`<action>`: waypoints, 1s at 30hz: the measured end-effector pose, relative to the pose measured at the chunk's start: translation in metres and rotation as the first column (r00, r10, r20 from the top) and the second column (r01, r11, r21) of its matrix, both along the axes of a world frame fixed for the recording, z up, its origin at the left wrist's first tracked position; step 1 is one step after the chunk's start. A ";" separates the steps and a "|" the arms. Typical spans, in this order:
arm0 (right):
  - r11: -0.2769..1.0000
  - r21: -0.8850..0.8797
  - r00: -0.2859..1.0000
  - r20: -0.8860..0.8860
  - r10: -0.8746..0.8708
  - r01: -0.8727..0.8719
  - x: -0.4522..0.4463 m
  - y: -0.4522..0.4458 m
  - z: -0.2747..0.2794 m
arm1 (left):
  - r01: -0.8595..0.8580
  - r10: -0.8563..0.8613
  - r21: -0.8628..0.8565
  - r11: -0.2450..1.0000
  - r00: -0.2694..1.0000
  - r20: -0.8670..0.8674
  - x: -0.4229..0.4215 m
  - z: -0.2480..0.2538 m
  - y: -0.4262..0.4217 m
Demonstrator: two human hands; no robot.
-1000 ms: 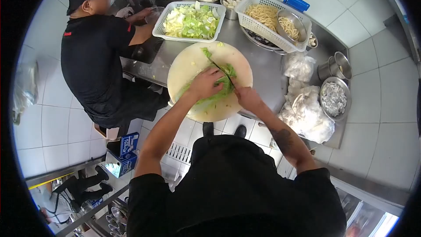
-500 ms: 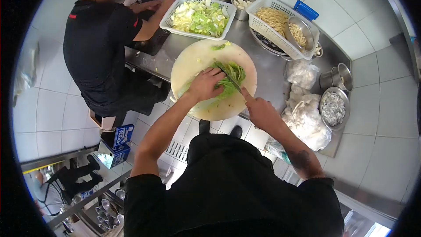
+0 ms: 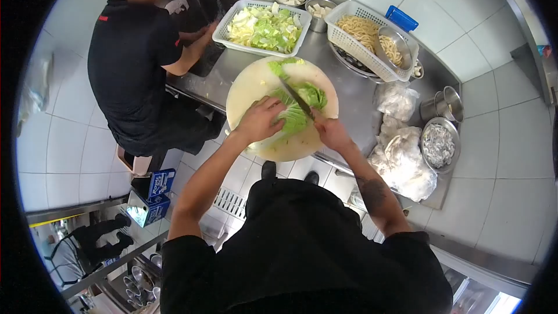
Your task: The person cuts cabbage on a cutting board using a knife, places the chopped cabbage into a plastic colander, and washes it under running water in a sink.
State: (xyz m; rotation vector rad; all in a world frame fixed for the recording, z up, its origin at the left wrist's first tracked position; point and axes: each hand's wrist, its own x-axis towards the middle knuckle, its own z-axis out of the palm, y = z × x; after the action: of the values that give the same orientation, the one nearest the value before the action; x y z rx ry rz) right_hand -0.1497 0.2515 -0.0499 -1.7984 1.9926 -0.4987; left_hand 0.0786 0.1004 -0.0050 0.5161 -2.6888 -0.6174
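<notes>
On the round chopping board point(image 3: 247, 90) lies a green leafy cabbage point(image 3: 294, 117), partly covered by my hands. My left hand point(image 3: 261, 119) rests on the cabbage from the left, its fingers bent over the leaves. The handle of a kitchen knife point(image 3: 297, 97) is in the grip of my right hand point(image 3: 333, 132), and its blade points up and to the left across the cabbage. Loose cut leaves point(image 3: 279, 68) lie at the far edge of the board.
A white basket of chopped cabbage point(image 3: 218, 36) stands behind the board. Right of it are tofu bowls point(image 3: 318, 9) and a noodle basket point(image 3: 349, 45). Plastic bags point(image 3: 405, 163) and a metal bowl point(image 3: 455, 157) sit at right. A co-worker point(image 3: 131, 58) works at the sink on the left.
The knife and my right hand have shifted slightly left. More cut leaves lie at the board's far edge. The co-worker's hands have moved within the sink.
</notes>
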 end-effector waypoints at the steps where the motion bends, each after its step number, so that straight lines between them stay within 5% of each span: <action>1: 0.999 -0.053 1.000 0.018 -0.004 0.005 -0.003 -0.001 0.004 | -0.003 0.003 0.004 1.000 1.000 0.004 0.003 -0.002 0.002; 6: 0.997 -0.026 0.997 -0.037 -0.067 0.066 0.026 0.008 0.079 | -0.004 0.004 -0.003 1.000 0.997 -0.077 0.005 -0.010 0.001; 12: 0.932 0.360 0.976 -0.215 0.033 0.048 0.065 0.027 0.135 | -0.029 0.029 0.008 1.000 0.999 -0.042 -0.001 -0.010 -0.001; 30: 0.934 0.357 0.980 -0.194 0.044 0.028 0.067 0.005 0.100 | -0.026 0.022 0.082 0.996 0.998 0.059 -0.004 -0.018 -0.007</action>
State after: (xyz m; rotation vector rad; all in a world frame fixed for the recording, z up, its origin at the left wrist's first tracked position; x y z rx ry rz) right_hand -0.0822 0.2569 0.0501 -1.6759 2.0435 0.0553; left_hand 0.0741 0.0936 -0.0233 0.5961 -2.7159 -0.7208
